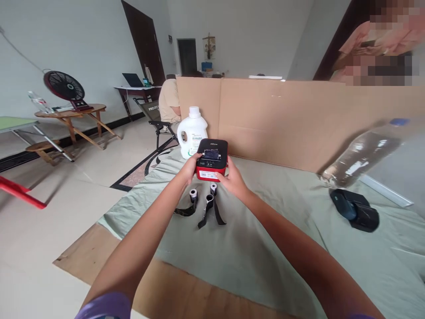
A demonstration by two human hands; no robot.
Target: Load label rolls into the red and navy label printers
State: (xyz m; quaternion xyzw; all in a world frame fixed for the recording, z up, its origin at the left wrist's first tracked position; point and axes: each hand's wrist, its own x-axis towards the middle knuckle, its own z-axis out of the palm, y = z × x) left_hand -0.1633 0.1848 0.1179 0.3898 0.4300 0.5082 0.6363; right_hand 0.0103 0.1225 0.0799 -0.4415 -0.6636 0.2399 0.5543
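Note:
A red-and-black box is held up between my two hands above the cloth. Its dark top bears a picture or panel, and a white label is stuck on the red side facing me. My left hand grips the left edge, thumb on top. On the opposite side, my right hand has its fingers along the edge and its thumb at the front lower corner. Below the box lie a left roll, a middle roll and a right roll, each with a dark strip trailing out.
A white detergent jug stands behind the box, before a cardboard partition. To the right are a large clear bottle and a black object. The green cloth covers the work surface. People are beyond the partition.

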